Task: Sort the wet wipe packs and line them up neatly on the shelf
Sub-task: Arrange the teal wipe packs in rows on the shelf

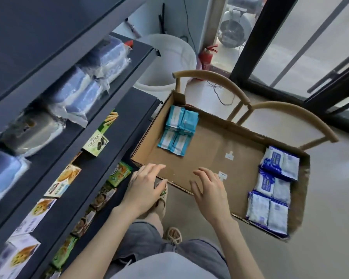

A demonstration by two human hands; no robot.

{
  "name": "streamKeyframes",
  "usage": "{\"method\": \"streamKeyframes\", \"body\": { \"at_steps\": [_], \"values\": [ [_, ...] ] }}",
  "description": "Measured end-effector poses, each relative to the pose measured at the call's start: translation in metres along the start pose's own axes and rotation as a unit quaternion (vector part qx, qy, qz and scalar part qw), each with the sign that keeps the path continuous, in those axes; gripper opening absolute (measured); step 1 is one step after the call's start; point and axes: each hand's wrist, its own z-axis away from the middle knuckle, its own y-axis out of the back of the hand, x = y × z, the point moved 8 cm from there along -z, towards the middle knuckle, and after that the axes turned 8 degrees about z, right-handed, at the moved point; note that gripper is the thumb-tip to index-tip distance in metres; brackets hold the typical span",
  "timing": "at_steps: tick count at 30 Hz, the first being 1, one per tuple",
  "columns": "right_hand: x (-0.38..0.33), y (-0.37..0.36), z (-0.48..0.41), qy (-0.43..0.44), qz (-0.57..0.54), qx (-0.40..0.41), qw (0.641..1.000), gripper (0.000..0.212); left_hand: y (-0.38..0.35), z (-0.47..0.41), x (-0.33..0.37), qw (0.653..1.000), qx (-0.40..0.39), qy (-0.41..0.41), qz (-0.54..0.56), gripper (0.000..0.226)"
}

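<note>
The left hand [145, 184] and right hand [209, 190] hang over the near edge of the cardboard box [210, 141], fingers spread. In its far left corner lie teal packs [177, 129]; blue packs [274, 188] line its right wall.

Item 1. Green-and-white carton [95, 142], to the left of the cardboard box [210, 141]: we read one word in pale letters, beginning "COOKI"; we cannot settle its last letters. The finer print under it is too small for us.

Item 2. Teal packs [178, 128], in the far left corner of the cardboard box: each has a pale label panel, and we cannot read the print.

Item 3. Blue-and-white packs [274, 190], along the right wall of the cardboard box: white lettering on blue, too blurred for us to read.

Item 4. Biscuit cartons [63, 181] and green packets [119, 174], to the left of the cardboard box: both are printed, and we can read nothing on them.
</note>
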Motion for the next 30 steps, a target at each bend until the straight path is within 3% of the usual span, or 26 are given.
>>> {"method": "streamKeyframes", "body": {
  "at_steps": [14, 25, 30],
  "values": [
    [0.052, -0.148, -0.184, -0.16, -0.053, -0.14, 0.976, 0.029, -0.065, -0.212, -0.121, 0.978, -0.15, 0.131, 0.061, 0.037],
    [0.122, -0.297, -0.243, -0.283, -0.11, -0.203, 0.931, 0.032, -0.172, -0.313, -0.234, 0.954, -0.118, 0.259, 0.096, 0.045],
    [0.155, -0.352, -0.24, -0.364, -0.133, -0.182, 0.903, 0.049, -0.21, -0.329, -0.267, 0.95, -0.053, 0.296, 0.08, 0.06]
  ]
}}
